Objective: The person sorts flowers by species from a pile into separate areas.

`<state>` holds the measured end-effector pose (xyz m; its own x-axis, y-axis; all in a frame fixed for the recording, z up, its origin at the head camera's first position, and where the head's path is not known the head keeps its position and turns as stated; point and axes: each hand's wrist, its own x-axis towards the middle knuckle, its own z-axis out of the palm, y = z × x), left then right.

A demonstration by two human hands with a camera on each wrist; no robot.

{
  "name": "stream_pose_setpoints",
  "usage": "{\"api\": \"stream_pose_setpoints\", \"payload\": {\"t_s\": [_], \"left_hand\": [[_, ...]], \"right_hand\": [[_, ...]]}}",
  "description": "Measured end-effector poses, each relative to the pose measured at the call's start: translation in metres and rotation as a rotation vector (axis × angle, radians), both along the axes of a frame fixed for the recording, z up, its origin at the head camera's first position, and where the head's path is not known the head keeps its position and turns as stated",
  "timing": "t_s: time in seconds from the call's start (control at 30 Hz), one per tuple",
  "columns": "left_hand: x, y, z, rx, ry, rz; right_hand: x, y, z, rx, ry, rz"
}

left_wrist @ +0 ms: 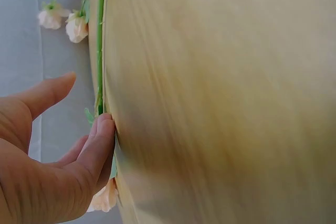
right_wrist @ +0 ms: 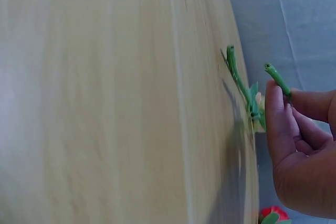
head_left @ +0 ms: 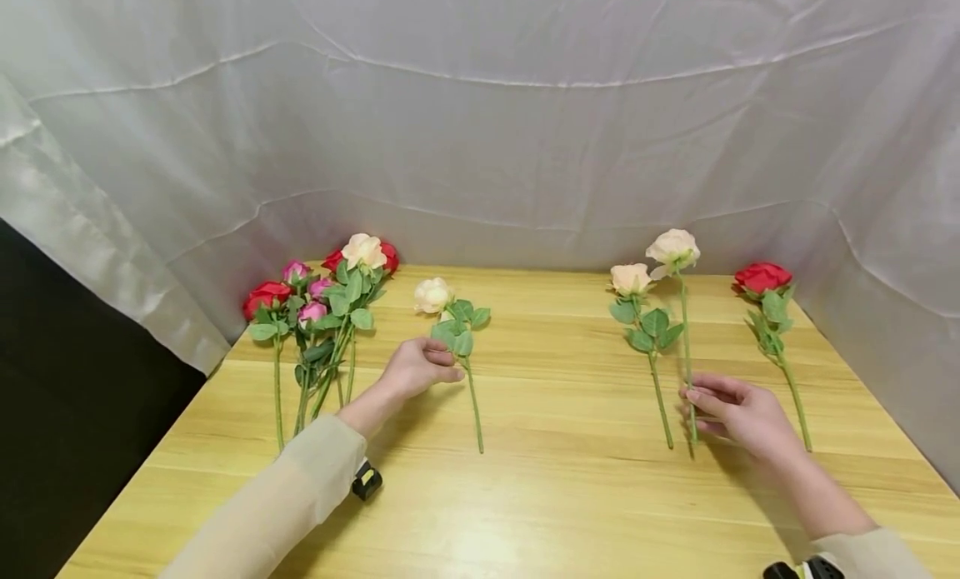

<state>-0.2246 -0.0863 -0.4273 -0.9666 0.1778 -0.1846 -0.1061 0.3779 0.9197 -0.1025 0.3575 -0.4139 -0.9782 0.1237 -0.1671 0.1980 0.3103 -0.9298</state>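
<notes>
In the head view my right hand (head_left: 742,412) pinches the stem of a cream artificial rose (head_left: 673,249) between thumb and fingers. The stem stands upright above the table; its cut lower end (right_wrist: 277,77) shows in the right wrist view. Just left of it lies a peach rose (head_left: 632,280) with green leaves. My left hand (head_left: 422,367) is at a white rose (head_left: 433,296) lying left of the table's middle. In the left wrist view its fingertips (left_wrist: 105,121) touch or nearly touch the green stem (left_wrist: 101,40), while the thumb stands apart from them.
On the wooden table (head_left: 555,512), a bunch of red, pink and cream roses (head_left: 315,312) lies at the left. A single red rose (head_left: 763,277) lies at the far right. Pale curtain cloth (head_left: 525,146) hangs behind the table and along its sides.
</notes>
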Motion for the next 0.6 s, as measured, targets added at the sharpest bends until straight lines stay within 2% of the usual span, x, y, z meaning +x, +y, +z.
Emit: {"api": "stream_pose_setpoints", "payload": {"t_s": [0.23,0.43,0.6], "left_hand": [[-0.007,0.001,0.000,-0.005,-0.004,0.002],[-0.013,-0.001,-0.001,-0.031,0.015,0.039],[-0.014,0.007,0.000,-0.028,0.022,0.037]], "right_hand": [[-0.008,0.005,-0.003,0.017,-0.080,0.028],[-0.016,0.004,-0.006,0.128,-0.090,0.074],[-0.019,0.002,-0.007,0.128,-0.099,0.078]]}}
